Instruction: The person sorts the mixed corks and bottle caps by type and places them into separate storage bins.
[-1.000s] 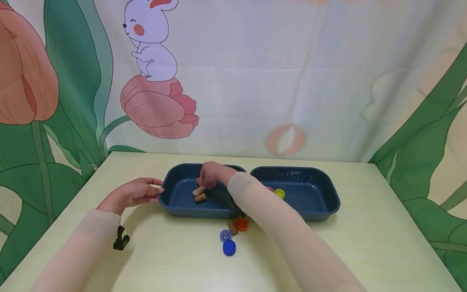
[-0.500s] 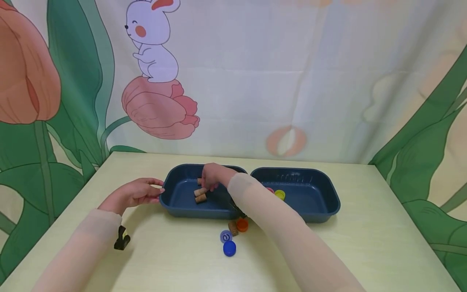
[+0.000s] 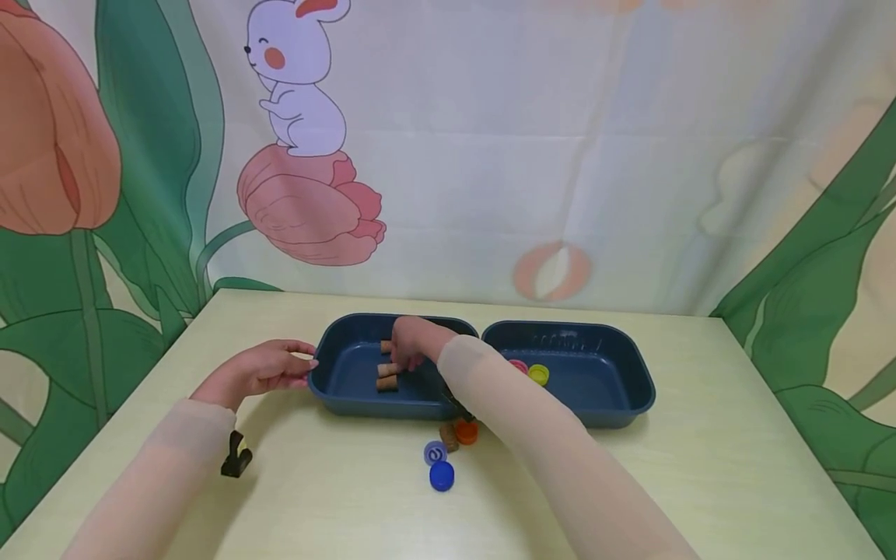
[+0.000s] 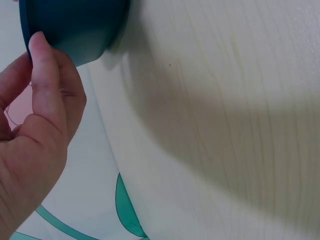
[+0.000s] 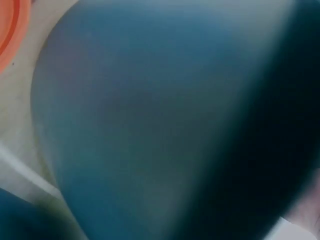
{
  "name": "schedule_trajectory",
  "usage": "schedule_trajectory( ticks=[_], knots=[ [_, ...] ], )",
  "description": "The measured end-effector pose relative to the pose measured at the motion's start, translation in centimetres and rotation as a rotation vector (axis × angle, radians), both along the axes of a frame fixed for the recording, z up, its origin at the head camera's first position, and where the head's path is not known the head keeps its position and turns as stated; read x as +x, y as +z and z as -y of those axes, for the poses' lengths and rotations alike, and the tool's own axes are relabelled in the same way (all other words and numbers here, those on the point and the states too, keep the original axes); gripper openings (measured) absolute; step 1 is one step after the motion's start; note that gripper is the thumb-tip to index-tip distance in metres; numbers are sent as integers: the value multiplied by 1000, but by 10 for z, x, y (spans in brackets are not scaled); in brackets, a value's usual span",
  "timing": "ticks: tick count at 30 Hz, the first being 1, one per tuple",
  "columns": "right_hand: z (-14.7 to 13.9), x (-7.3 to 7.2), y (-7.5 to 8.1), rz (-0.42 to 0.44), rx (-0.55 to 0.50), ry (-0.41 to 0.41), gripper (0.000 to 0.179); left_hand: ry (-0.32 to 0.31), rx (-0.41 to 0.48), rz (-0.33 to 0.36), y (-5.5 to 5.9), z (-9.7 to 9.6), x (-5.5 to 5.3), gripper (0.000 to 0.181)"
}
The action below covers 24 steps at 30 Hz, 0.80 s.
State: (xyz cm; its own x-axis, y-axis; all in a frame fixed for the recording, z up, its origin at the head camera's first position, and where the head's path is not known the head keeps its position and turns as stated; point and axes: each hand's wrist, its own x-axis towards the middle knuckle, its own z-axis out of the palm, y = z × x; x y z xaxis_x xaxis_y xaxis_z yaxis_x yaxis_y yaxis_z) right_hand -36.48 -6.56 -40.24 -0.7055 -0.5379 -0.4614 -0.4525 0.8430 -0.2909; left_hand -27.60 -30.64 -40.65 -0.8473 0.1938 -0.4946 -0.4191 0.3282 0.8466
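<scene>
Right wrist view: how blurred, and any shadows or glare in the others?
Right wrist: heavily blurred, a smooth blue surface filling most of it, a defocused dark band crossing the right side; head: fairly sharp, soft shadow beside the pale fabric left sleeve, highlights in the dark-blue, rounded rectangular right tray; left wrist: left hand clear, broad soft shadow across the pale wood-grain table.
</scene>
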Motion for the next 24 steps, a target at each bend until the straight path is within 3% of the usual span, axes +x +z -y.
schedule_trajectory(
  ticks=[14, 24],
  knots=[
    [-1, -2, -4, -16, 11, 14, 25, 1, 4, 0, -1, 0, 0, 53],
    [-16, 2, 17, -10, -116, 15, 20, 5, -2, 0, 0, -1, 1, 55]
  ],
)
